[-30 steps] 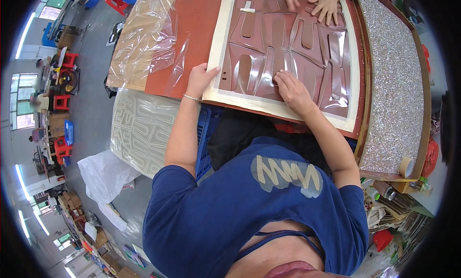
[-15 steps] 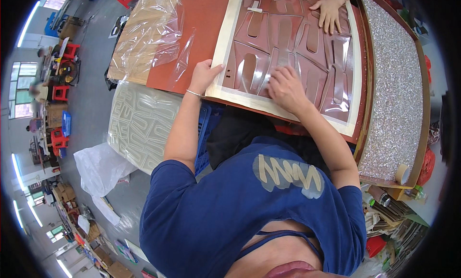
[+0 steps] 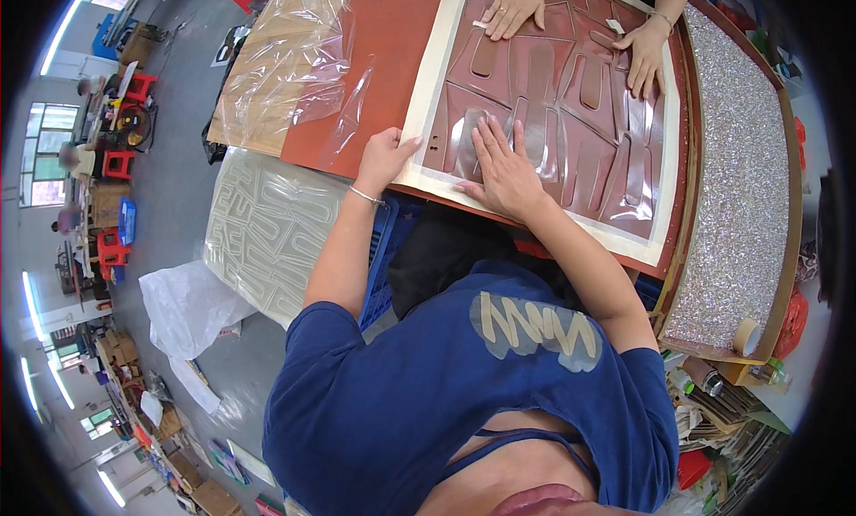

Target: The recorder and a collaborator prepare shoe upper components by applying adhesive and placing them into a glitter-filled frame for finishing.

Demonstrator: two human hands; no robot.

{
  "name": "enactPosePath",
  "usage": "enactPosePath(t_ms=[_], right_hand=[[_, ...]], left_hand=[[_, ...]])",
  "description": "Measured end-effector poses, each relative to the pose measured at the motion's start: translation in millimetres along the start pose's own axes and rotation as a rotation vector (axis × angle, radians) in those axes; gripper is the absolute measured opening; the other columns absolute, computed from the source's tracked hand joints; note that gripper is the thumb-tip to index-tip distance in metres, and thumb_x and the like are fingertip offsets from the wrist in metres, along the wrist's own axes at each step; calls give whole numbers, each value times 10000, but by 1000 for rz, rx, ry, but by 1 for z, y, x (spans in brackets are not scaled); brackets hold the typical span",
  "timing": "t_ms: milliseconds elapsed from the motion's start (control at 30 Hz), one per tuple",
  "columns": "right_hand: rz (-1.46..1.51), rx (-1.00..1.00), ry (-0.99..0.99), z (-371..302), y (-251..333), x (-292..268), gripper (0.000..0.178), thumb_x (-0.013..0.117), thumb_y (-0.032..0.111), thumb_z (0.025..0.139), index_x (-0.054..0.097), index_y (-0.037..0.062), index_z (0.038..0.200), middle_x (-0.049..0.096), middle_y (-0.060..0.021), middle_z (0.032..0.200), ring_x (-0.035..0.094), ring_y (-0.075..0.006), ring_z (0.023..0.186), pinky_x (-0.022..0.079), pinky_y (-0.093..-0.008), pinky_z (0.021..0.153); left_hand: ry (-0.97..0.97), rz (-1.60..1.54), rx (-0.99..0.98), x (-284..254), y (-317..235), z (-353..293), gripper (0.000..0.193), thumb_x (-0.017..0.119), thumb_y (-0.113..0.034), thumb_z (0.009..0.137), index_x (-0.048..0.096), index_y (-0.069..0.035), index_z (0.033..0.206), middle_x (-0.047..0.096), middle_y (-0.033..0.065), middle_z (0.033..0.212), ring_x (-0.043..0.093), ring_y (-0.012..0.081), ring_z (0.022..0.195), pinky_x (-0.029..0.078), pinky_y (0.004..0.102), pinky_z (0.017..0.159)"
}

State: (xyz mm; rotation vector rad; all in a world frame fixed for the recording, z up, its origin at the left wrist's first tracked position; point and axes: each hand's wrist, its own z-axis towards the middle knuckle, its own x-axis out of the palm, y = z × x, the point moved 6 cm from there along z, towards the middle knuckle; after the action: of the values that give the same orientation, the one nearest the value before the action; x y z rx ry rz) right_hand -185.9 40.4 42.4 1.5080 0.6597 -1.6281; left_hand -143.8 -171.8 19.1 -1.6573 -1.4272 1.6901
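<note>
A clear plastic sheet with a cream border (image 3: 428,97) lies over a reddish-brown board, with cut pattern shapes (image 3: 584,164) showing through. My left hand (image 3: 390,157) is closed at the border's near left edge, thumb on top; its other fingers are partly hidden. Flat on the clear sheet near its front edge lies my right hand (image 3: 506,170), fingers stretched out. Across from me, a co-worker's hand (image 3: 515,9) presses on the sheet's far part, and the co-worker's other hand (image 3: 646,59) rests spread near its right side.
Left of the sheet, loose clear film (image 3: 303,61) covers a wooden board. A pale cut-out panel (image 3: 267,222) stands lower left, near a white plastic bag (image 3: 187,306). To the right is a glittery silver panel (image 3: 736,177) with a tape roll (image 3: 747,336) on it.
My right hand has gone from curled fingers to flat on the sheet, slightly left. The co-worker's hands have come nearer to me. My left hand keeps its place at the edge.
</note>
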Motion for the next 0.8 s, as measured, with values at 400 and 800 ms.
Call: enactPosePath(t_ms=[400,800], right_hand=[[-44,7,16,1,0,-1,878,439,631,851,358,-61,1385,352,-185,1457,248,-275,1402,42,-574,1131],[139,-19,268,18,-21,-1,775,553,492,854,372,-53,1375,334,-189,1465,284,-304,1381,145,-543,1127]], left_hand=[[-132,829,532,31,-69,-6,605,650,-203,804,401,36,1301,443,252,1301,428,424,1213,413,439,959],[-50,788,513,92,-67,64,685,331,-472,962,270,17,1438,183,189,1533,154,322,1428,100,550,1132]])
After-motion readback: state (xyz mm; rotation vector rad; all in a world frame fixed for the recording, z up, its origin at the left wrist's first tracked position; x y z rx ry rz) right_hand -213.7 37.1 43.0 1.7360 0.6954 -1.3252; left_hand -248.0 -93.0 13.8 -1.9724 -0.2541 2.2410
